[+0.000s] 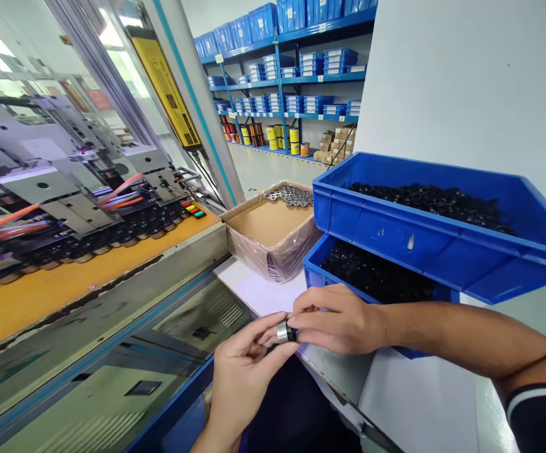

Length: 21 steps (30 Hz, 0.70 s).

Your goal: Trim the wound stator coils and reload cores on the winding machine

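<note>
In front of my body, my left hand (247,368) is closed with thumb and fingers around a small silver metal ring (281,332). My right hand (341,321) reaches in from the right, its fingertips pinching a small black part (292,333) against the ring's end. Ring and black part touch; fingers cover much of both, so how far they fit together cannot be seen. Beyond the hands, a plastic-wrapped carton (273,261) holds a cluster of shiny metal pieces (292,196) at its far side. Black parts (433,201) fill a blue bin (395,217) to the right.
Under the upper bin sits a lower blue bin (311,267) with more black parts, on a white table (239,280). At left a machine has an orange work surface (112,261), a row of dark parts and a yellow device (164,88). Blue shelving (280,82) stands behind.
</note>
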### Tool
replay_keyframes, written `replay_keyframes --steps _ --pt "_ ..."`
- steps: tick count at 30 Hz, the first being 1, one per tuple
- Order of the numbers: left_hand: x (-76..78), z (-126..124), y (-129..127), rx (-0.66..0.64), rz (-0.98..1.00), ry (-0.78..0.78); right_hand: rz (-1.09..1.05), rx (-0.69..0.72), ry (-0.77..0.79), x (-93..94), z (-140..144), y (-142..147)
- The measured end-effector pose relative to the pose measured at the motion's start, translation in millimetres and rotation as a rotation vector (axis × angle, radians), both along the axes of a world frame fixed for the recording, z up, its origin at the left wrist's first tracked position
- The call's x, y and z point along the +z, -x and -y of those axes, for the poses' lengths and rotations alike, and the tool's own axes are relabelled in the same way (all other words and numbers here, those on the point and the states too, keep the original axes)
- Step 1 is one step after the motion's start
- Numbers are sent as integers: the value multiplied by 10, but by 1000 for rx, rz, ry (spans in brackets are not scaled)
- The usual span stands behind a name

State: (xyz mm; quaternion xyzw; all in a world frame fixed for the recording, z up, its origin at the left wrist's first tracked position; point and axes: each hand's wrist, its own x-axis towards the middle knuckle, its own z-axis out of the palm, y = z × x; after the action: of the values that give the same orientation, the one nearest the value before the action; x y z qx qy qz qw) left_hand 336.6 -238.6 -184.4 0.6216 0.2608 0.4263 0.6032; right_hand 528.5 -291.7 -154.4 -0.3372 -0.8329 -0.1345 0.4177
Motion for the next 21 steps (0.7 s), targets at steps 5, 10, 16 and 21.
replay_keyframes --steps 5,10,16,21 --pt "1 -10 23 -88 31 89 56 -5 -43 -14 1 0" --pt "-29 -44 53 -181 36 174 162 -4 -142 -10 5 -30" --pt "-46 -73 71 -212 45 248 199 8 -143 -21 12 5" --pt "-114 11 -25 -116 120 283 125 -8 -114 -50 4 32"
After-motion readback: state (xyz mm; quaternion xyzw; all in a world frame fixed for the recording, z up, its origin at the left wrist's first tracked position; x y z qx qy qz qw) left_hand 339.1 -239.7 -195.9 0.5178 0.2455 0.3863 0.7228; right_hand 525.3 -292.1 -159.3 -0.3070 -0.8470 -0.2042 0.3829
